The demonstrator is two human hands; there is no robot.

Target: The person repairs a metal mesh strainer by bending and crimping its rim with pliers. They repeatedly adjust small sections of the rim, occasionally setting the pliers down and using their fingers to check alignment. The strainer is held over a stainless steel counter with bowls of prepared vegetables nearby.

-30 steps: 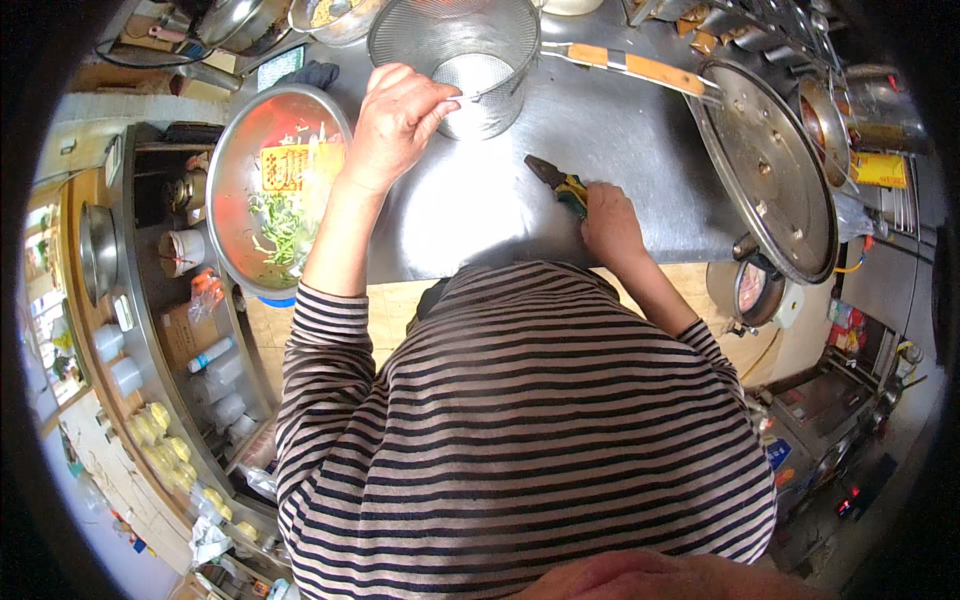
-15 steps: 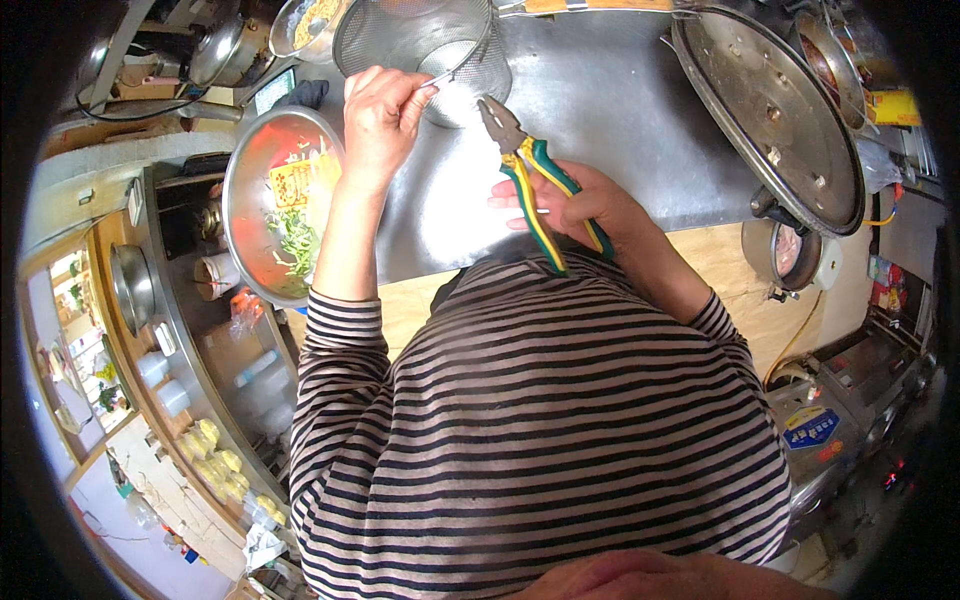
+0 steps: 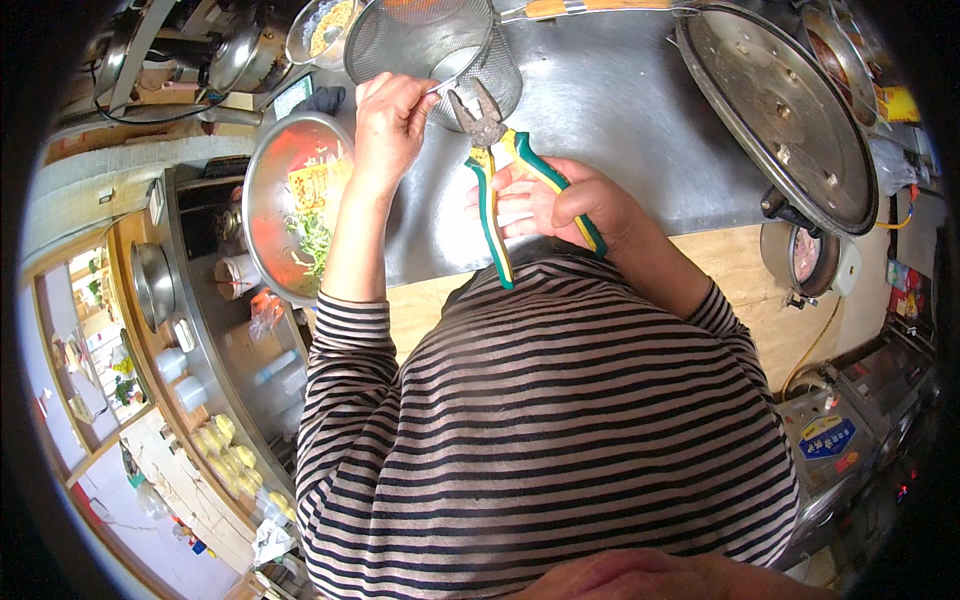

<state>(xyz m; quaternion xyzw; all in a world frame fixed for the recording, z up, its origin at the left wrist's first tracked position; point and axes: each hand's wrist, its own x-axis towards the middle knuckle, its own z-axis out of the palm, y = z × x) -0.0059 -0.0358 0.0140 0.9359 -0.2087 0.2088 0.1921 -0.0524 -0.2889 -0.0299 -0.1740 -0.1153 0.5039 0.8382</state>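
Note:
My left hand (image 3: 388, 130) pinches the rim of a deep wire-mesh strainer (image 3: 503, 82) at the top of the counter. In my right hand (image 3: 598, 205) is a pair of pliers (image 3: 487, 131) with green and yellow handles. The thumb presses one handle against the palm, while the fingers stretch out behind the other, swung-out handle. The jaws gape close to the strainer's rim, just right of my left fingertips. Whether they touch the rim, I cannot tell. The strainer's wooden handle (image 3: 600, 6) runs off to the right along the far edge.
A steel counter (image 3: 620, 110) lies under the work. Left of my forearm stands a metal bowl (image 3: 258, 195) with shredded greens and a yellow packet. A large round lid (image 3: 775, 110) leans at the right, near a pot (image 3: 785, 262) holding pinkish contents. Another bowl (image 3: 300, 42) sits far left.
The pliers' handles and jaws have spread from nearly closed to wide apart. The pliers have shifted left, closer to the strainer's rim. My left hand keeps its pinch there.

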